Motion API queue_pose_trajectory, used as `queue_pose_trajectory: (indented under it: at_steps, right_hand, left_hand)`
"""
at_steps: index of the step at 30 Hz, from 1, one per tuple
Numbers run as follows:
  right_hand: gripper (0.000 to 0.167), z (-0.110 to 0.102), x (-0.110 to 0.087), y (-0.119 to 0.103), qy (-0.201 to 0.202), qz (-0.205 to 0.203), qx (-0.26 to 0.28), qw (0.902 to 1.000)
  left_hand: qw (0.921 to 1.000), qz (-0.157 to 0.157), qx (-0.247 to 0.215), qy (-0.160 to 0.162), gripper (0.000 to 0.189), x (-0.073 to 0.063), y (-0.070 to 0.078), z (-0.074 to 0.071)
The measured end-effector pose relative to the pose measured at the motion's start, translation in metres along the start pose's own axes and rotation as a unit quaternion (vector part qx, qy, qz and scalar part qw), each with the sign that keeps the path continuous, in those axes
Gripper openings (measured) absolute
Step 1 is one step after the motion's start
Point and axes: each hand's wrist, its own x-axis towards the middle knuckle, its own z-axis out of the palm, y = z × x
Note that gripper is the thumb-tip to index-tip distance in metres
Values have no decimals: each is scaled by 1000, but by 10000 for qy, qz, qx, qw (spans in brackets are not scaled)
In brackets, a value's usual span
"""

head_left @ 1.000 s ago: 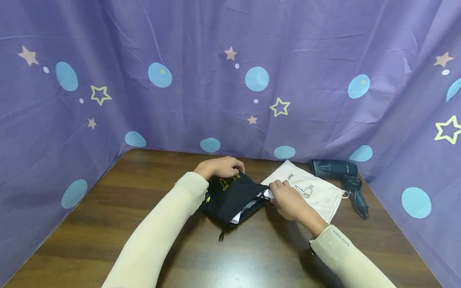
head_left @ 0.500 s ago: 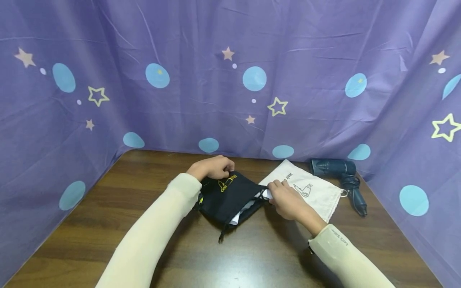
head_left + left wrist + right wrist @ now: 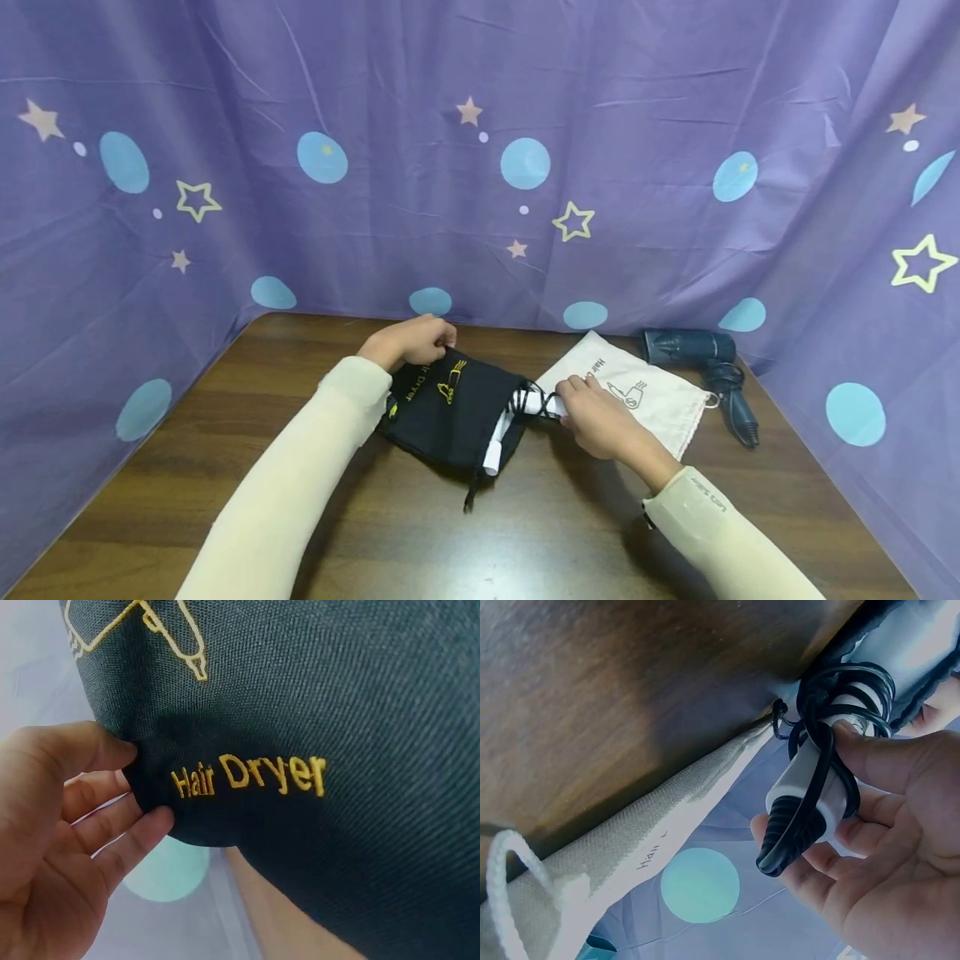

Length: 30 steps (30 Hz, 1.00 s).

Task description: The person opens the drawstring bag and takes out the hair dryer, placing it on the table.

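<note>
A black drawstring bag [image 3: 457,425] with yellow "Hair Dryer" lettering lies in the middle of the table. Its closed-end corner is pinched between the thumb and fingers of my left hand [image 3: 411,342], plainly seen in the left wrist view. From the bag's mouth sticks a white hair dryer [image 3: 799,776], its body partly hidden inside the cloth. My right hand [image 3: 603,419] grips the dryer's white handle, around which a black cord [image 3: 829,750] is wound. In the right wrist view the handle's black ribbed end points away from the bag.
Right of the black bag lies a white drawstring bag [image 3: 663,408] printed with a dryer outline. A dark blue hair dryer [image 3: 686,348] rests beyond it, at the table's right rear. Purple curtain [image 3: 390,208] borders the wooden table [image 3: 420,542].
My left hand has moved left, drawing the black bag with it. More of the white hair dryer and its wound cord now shows at the mouth. The right hand stays nearly in place.
</note>
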Motion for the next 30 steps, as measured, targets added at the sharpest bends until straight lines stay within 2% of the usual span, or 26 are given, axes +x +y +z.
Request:
queue_pose_trajectory:
  at_steps: [4,8,14,30]
  right_hand:
    - [34,-1,0,0,-19,7,-4,10000]
    - [34,-2,0,0,-22,-29,-44,10000]
    - [35,-2,1,1,46,4,-84,10000]
    - [36,5,1,0,56,-32,322,9995]
  left_hand:
    - [9998,159,-144,-39,13,1,0,3]
    - [9984,269,-462,-167,15,4,9,7]
    - [9979,512,-377,-143,14,7,15,14]
    - [9973,404,-587,184,15,-8,-7,19]
